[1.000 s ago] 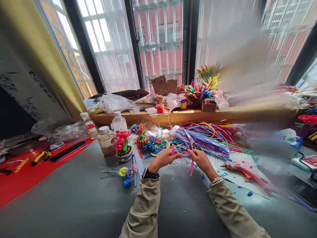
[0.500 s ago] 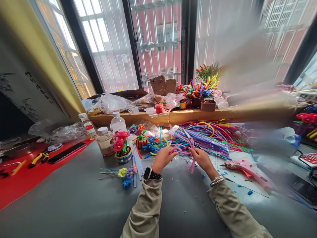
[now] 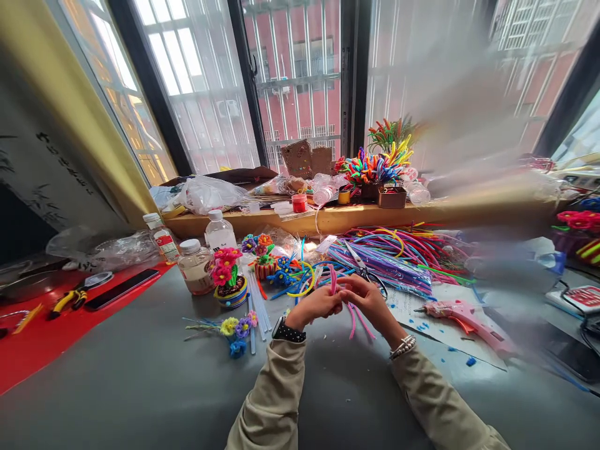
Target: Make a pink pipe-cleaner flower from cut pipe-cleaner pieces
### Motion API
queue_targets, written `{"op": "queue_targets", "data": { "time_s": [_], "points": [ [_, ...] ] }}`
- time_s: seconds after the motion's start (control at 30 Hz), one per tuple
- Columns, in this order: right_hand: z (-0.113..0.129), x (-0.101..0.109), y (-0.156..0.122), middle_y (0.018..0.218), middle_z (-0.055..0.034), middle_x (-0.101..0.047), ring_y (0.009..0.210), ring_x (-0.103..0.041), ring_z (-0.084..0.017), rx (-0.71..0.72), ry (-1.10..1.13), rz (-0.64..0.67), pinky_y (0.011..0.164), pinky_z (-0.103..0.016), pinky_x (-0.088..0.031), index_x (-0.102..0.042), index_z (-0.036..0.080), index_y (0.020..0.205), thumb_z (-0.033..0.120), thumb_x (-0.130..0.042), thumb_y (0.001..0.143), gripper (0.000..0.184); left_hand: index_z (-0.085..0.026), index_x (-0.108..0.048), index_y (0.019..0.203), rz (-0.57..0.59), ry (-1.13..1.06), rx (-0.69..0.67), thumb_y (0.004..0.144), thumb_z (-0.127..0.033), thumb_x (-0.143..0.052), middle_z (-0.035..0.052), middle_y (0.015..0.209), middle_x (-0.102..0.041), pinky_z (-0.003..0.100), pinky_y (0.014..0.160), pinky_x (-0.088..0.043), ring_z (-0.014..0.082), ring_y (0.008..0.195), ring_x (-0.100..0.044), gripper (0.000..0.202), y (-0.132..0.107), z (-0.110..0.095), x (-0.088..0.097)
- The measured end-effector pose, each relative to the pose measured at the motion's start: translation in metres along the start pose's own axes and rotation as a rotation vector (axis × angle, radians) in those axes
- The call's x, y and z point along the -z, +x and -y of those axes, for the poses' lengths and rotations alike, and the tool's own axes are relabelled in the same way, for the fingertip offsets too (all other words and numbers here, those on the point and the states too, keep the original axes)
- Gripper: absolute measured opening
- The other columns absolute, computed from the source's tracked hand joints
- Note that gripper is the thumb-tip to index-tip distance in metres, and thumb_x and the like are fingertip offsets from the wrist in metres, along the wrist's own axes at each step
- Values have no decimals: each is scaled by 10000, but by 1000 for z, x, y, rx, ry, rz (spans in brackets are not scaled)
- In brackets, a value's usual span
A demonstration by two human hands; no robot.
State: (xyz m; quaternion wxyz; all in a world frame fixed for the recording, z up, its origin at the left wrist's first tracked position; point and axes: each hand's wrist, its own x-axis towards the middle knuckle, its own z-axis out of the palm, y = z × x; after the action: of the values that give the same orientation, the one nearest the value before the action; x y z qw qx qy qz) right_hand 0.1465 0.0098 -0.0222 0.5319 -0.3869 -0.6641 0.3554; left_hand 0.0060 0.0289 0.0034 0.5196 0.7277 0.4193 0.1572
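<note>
Grasps firmly pink pipe cleaners w/ L hand, to the L of glue gun; grasps same ones w/ R hand, also L of gun but nearer, w/ 2 ends hanging down. Has scissors behind & L of gun, potted flowers far L of it

A person's left grip and right grip met at the fingers, the left curled inward, the right arched over with its fingertips against the left's. The left wrist sat just behind its grip and the right wrist behind the other, while the sleeved left forearm and right forearm spread apart behind both, the right slanting wider.
</note>
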Motion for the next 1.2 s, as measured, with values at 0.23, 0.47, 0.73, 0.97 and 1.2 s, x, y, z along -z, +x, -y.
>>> {"op": "queue_targets", "data": {
  "time_s": [0.23,0.47,0.73,0.97,1.2],
  "points": [
    [0,-2,0,585,31,-439,508,-376,-74,-93,257,-69,464,-210,-302,-580,171,591,365,-601,680,215,-155,-414,614,173,31,2,700,-485,-464,-65,479,-404,184,363,-211,22,361,-287,344,-1,-2,-2],
    [-5,11,2,472,55,-423,430,-331,-49,-221,477,-320,412,-198,-257,-623,162,700,386,-638,632,234,-117,-520,662,-231,-238,-116,630,-488,-544,-26,583,-523,181,446,-357,31,431,-434,373,1,-4,7],
    [-4,11,2,504,54,-456,447,-376,-56,-267,582,-331,423,-192,-312,-613,178,729,381,-661,597,247,-103,-630,728,-288,-333,-35,546,-404,-668,27,624,-628,222,579,-458,90,545,-565,354,-2,-5,7],
    [-9,14,4,462,70,-424,401,-335,-38,-261,629,-396,382,-185,-278,-591,166,666,362,-682,582,232,-100,-605,674,-276,-326,-22,562,-409,-661,43,614,-639,203,530,-457,96,530,-577,334,-6,-7,10],
    [-10,14,4,491,56,-461,407,-368,-34,-273,599,-458,374,-178,-301,-619,155,682,376,-686,563,260,-102,-605,678,-391,-265,-55,608,-363,-628,30,596,-621,205,523,-447,84,498,-551,271,-5,-7,11]
  ]
}}
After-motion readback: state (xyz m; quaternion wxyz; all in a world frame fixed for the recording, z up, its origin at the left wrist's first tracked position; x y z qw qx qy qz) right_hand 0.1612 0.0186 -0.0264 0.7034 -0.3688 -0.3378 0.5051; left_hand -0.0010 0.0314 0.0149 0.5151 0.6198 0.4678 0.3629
